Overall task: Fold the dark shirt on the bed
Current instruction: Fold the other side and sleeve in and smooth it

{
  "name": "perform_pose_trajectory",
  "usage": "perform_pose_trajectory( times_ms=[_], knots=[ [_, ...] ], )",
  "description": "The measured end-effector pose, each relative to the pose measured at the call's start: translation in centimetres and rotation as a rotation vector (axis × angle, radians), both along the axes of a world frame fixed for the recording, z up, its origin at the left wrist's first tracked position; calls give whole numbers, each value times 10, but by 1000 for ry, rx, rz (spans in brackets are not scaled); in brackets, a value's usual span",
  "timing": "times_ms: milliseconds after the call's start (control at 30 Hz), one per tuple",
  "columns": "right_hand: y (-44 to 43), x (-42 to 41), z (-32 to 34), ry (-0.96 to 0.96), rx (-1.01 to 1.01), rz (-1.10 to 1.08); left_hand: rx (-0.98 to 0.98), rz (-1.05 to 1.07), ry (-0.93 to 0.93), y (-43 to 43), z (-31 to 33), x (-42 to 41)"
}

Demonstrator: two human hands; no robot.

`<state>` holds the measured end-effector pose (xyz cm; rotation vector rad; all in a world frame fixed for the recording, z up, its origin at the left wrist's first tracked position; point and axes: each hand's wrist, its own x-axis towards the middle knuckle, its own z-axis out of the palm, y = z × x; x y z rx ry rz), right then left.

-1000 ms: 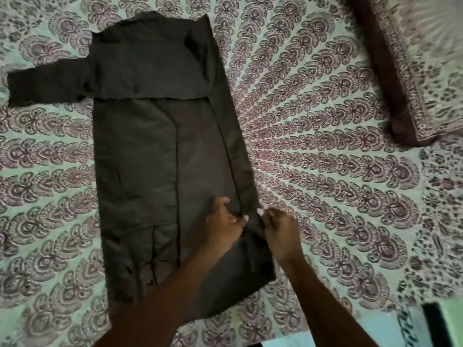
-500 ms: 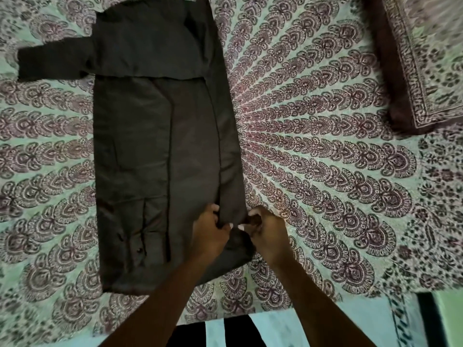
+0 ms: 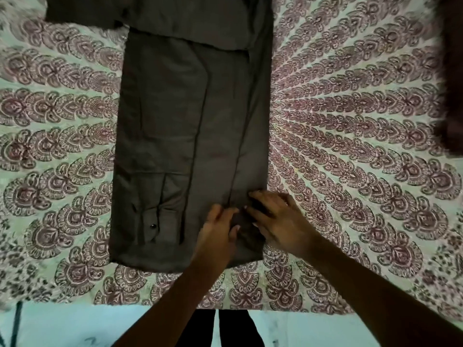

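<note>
The dark shirt (image 3: 175,136) lies flat on the patterned bed sheet (image 3: 350,136) as a long narrow rectangle. Its right side is folded in, and one sleeve sticks out to the left at the top. A cuff with a button (image 3: 152,225) lies on the lower left part. Both hands are on the shirt's lower right corner, close to the hem. My left hand (image 3: 218,234) pinches a ridge of the folded-in fabric. My right hand (image 3: 278,219) lies beside it with fingers spread, pressing the right edge down.
A dark-bordered pillow (image 3: 451,96) lies at the right edge of the view. The bed's front edge (image 3: 325,311) runs across the bottom, with pale floor (image 3: 75,329) below it and my dark-clothed legs (image 3: 225,329) against the bed.
The shirt's slanted right edge now lies straight and in line with the hem. My right hand went from pinching the edge to lying spread on it. The view has shifted toward the hem.
</note>
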<state>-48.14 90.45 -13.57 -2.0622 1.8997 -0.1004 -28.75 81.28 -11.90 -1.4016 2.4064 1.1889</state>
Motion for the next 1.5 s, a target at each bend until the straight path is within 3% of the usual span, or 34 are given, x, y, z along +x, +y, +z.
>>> perform_pose_trajectory(
  times_ms=[100,267,433,567,700,867,967,1033,1133,1267,1400,1500],
  knots=[
    [-15,-21,3,68,46,111,-124,-134,-137,-6,5,3],
    [-50,-48,9,138,90,215,-375,-399,-164,-24,4,9],
    [-95,-80,5,184,78,-3,-400,-485,-176,-35,-3,7],
    [-130,-100,1,197,61,-132,-330,-454,-213,-35,-6,0],
    [-149,-118,-1,197,37,-62,-219,-386,-263,-38,-1,-23],
    [-157,-146,-2,176,41,134,-502,-187,-111,-60,-8,-67],
    [-160,-166,-4,167,34,298,-622,-166,-26,-71,-12,-85],
    [-173,-178,-4,162,22,283,-694,-175,2,-76,-15,-95],
    [-204,-193,-2,158,23,172,-727,-131,38,-90,-16,-121],
    [-235,-205,1,159,-67,280,-716,-104,-45,-110,-26,-145],
    [-273,-213,7,69,-234,234,-710,-108,-41,-111,-45,-142],
    [-318,-216,16,107,-106,383,-723,-101,-37,-109,-47,-140]
  ],
)
